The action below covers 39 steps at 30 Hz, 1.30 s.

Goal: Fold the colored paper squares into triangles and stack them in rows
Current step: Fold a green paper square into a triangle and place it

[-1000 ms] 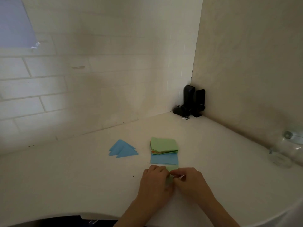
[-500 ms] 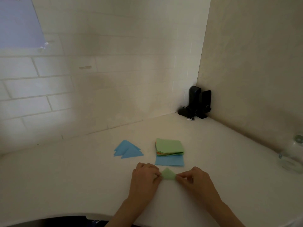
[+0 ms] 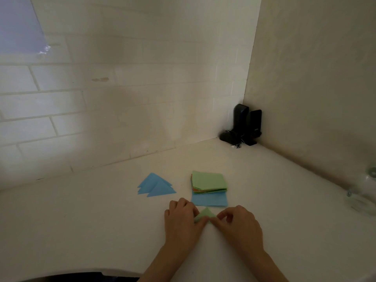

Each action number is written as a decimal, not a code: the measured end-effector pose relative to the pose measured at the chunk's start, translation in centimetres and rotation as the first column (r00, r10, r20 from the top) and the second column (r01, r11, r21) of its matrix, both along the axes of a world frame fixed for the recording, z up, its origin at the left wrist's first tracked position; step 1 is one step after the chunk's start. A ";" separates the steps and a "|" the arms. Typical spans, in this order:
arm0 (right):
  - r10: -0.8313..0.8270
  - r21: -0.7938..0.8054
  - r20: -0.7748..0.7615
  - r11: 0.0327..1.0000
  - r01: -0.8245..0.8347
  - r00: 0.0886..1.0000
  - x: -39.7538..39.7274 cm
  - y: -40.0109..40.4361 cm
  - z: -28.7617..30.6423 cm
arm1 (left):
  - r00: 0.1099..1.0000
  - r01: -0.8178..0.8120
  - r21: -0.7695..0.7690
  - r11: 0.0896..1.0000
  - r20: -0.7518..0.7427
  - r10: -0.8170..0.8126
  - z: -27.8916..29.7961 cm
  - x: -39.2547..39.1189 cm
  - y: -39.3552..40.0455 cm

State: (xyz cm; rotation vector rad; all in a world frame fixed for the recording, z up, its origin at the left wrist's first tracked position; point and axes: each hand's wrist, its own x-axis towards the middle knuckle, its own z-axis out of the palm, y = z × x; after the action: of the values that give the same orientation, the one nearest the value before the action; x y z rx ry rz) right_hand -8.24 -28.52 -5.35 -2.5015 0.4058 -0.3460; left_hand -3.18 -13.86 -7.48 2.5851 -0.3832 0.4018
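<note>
A small green paper triangle [image 3: 206, 214] lies on the white counter [image 3: 101, 220], apex pointing away from me. My left hand [image 3: 182, 220] pinches its left corner and my right hand [image 3: 237, 223] pinches its right corner. Just beyond it lies a blue paper square [image 3: 209, 200]. A stack of colored squares [image 3: 209, 182] with a green sheet on top overlaps the blue square's far edge. To the left, blue folded triangles [image 3: 155, 185] lie overlapped in a row.
Black devices with a cable [image 3: 243, 126] stand in the back corner where the tiled wall meets the side wall. A clear glass jar [image 3: 364, 192] sits at the right edge. The counter's front edge curves near my arms.
My hands have parted from over the green paper to its two corners, so the folded triangle now shows between them. The camera has shifted slightly.
</note>
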 end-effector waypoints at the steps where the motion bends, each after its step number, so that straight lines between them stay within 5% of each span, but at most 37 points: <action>1: 0.005 0.001 -0.004 1.000 -0.005 1.000 0.1 -0.1 0.0 | 1.000 0.008 -0.018 1.000 -0.016 -0.008 0.1 0.1 0.1; 13: 0.065 0.143 -0.098 0.988 -0.051 0.993 0.5 -1.7 0.5 | 0.977 0.132 -0.282 0.950 -0.124 -0.172 0.5 1.0 2.7; 20: 0.061 0.159 -0.066 0.986 -0.050 0.996 0.1 -1.3 0.5 | 0.987 0.159 -0.037 0.987 -0.020 -0.159 1.2 -0.8 1.4; 27: 0.064 0.140 -0.043 0.989 -0.058 0.997 -0.3 -1.0 0.7 | 0.987 0.076 0.067 0.995 -0.146 -0.066 2.3 -1.2 -0.4; 39: 0.038 0.193 0.061 0.980 -0.049 0.997 -0.3 -1.5 -0.7 | 0.976 0.064 -0.079 0.995 -0.203 -0.079 2.0 -0.4 0.2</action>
State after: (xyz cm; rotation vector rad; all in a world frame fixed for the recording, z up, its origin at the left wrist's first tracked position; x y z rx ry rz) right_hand -8.58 -29.98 -6.09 -2.3007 0.3439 -0.3425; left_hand -3.59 -13.67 -5.45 2.5043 -0.3799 0.1179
